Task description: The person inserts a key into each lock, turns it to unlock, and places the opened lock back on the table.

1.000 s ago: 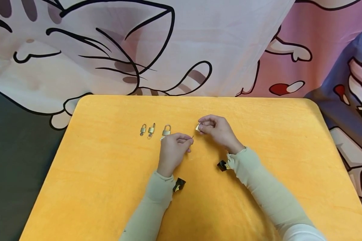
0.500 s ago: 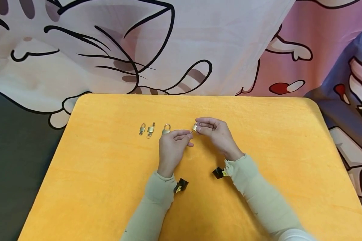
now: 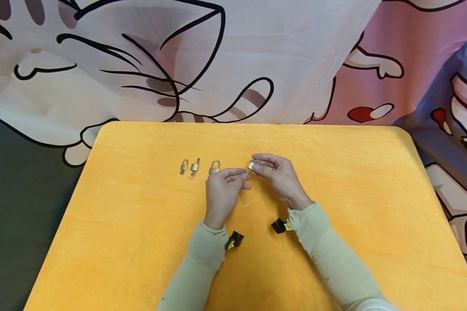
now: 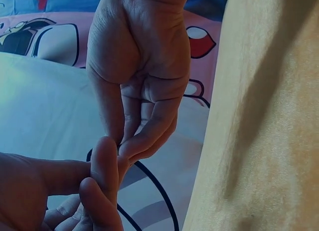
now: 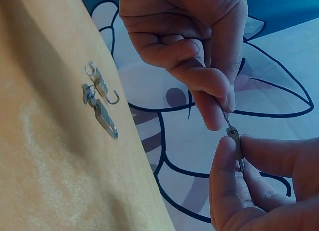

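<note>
My right hand [image 3: 282, 179] pinches a small brass padlock [image 5: 234, 138] between thumb and fingers, its shackle pointing away from the left hand. Opposite it, my left hand [image 3: 222, 196] pinches a thin metal key [image 5: 227, 119] with thumb and index finger. The key's tip meets the padlock's keyhole face in the right wrist view; how deep it sits I cannot tell. Both hands are raised above the table. From the left wrist, the right hand [image 4: 144, 66] and left fingers [image 4: 103, 163] nearly touch, and they hide the padlock.
On the yellow table [image 3: 140, 224], left of the hands, lie a small padlock [image 3: 184, 166], another with its shackle swung open [image 3: 195, 166], and a larger padlock [image 3: 214, 167] partly behind the left hand. Keys hang from the two small ones. A cartoon-print curtain [image 3: 288, 56] hangs behind the table.
The right hand has moved slightly left and down, bringing the padlock up to the key. The left hand has shifted only a little. The padlocks on the table stay put.
</note>
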A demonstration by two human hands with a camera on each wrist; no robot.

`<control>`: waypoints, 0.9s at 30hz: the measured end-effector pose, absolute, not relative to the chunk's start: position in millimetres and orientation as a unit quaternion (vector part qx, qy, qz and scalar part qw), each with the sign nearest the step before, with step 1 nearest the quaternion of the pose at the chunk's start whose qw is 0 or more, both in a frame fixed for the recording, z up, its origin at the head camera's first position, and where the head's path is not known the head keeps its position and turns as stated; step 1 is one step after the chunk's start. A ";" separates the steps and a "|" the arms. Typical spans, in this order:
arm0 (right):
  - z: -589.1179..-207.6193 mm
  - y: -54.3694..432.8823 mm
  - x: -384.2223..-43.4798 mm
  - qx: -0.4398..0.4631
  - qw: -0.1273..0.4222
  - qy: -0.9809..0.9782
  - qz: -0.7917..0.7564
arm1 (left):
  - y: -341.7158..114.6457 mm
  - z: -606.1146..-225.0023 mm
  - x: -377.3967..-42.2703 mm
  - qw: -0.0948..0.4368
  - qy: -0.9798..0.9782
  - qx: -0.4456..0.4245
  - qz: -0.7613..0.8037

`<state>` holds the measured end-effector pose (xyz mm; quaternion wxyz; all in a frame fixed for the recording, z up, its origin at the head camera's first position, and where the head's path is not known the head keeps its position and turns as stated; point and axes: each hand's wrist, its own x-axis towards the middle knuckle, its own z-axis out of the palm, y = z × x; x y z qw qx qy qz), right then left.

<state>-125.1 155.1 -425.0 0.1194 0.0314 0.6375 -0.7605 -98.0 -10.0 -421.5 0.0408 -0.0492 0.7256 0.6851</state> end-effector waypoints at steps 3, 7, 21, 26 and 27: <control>-426.1 155.1 -124.4 0.031 0.120 0.639 -0.760 | -9.5 -422.3 -98.2 0.042 0.724 -0.050 0.687; -427.7 154.2 -123.5 0.027 0.118 0.642 -0.757 | -9.1 -422.8 -98.2 0.042 0.725 -0.050 0.685; -429.4 156.4 -123.5 0.020 0.109 0.650 -0.752 | -11.3 -424.9 -98.7 0.077 0.743 -0.033 0.664; -429.7 157.9 -124.0 0.020 0.114 0.655 -0.746 | -13.3 -425.2 -99.0 0.081 0.759 -0.009 0.646; -430.0 158.0 -124.0 0.020 0.114 0.656 -0.746 | -13.5 -425.1 -99.2 0.084 0.762 -0.007 0.642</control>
